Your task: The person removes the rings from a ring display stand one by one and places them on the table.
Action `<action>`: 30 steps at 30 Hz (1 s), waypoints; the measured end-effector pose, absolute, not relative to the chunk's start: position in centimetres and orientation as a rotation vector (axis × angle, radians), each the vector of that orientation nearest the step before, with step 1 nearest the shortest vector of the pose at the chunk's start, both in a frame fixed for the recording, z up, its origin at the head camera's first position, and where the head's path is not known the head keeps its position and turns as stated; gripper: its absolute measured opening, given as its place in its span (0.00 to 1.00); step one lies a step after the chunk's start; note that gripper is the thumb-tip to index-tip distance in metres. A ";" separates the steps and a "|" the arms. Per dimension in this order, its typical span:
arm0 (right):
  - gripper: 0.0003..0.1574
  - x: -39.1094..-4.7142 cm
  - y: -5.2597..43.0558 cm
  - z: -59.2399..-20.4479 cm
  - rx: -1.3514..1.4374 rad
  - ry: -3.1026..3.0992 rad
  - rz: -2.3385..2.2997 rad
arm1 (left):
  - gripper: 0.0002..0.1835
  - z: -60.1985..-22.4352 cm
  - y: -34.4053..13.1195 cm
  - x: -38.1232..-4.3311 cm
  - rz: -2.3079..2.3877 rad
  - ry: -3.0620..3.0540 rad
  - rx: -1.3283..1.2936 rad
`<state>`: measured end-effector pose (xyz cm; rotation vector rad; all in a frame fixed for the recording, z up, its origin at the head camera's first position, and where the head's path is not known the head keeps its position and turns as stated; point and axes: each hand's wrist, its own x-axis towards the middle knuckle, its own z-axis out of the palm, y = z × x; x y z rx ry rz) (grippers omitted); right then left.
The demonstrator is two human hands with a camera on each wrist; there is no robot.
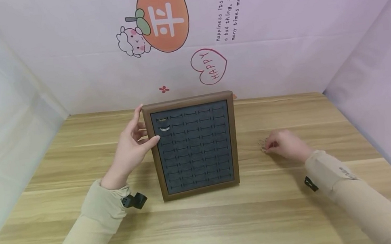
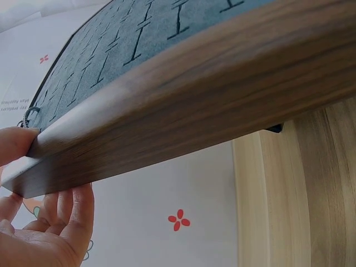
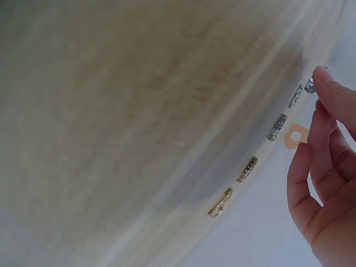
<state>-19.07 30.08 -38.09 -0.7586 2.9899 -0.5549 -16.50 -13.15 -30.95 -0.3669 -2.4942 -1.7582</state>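
A wood-framed ring display board [image 1: 195,146] with a dark grey slotted pad leans upright, facing me. My left hand [image 1: 129,150] grips its left edge, thumb on the front and fingers at the side and behind; the left wrist view shows this hand [image 2: 61,228] around the brown wooden frame [image 2: 183,105]. In the top-left slots sit a gold ring [image 1: 162,120] and, below it, a silver ring [image 1: 165,129]. To the board's right, my right hand [image 1: 286,144] is low at the table. In the right wrist view its fingertips pinch a silver ring [image 3: 310,85].
Several loose rings lie in a line by the right hand, among them a silver ring [image 3: 277,128] and a gold ring [image 3: 221,203]. The wood-grain table [image 1: 208,226] meets a printed white backdrop [image 1: 276,63] behind the board, with white side walls.
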 end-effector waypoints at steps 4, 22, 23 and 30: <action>0.04 -19.1 30.1 -38.2 -0.771 2.988 -0.532 | 0.50 -30.9 -13.2 -16.5 -1.754 -2.496 -0.367; 0.04 -19.2 30.1 -38.3 -0.744 2.951 -0.550 | 0.50 -31.0 -13.2 -16.7 -1.761 -2.493 -0.363; 0.03 -19.2 30.1 -38.2 -0.733 2.950 -0.564 | 0.50 -31.0 -13.2 -16.7 -1.759 -2.496 -0.363; 0.03 -18.4 30.0 -36.9 -0.657 2.971 -0.656 | 0.49 -31.0 -13.2 -16.5 -1.755 -2.497 -0.366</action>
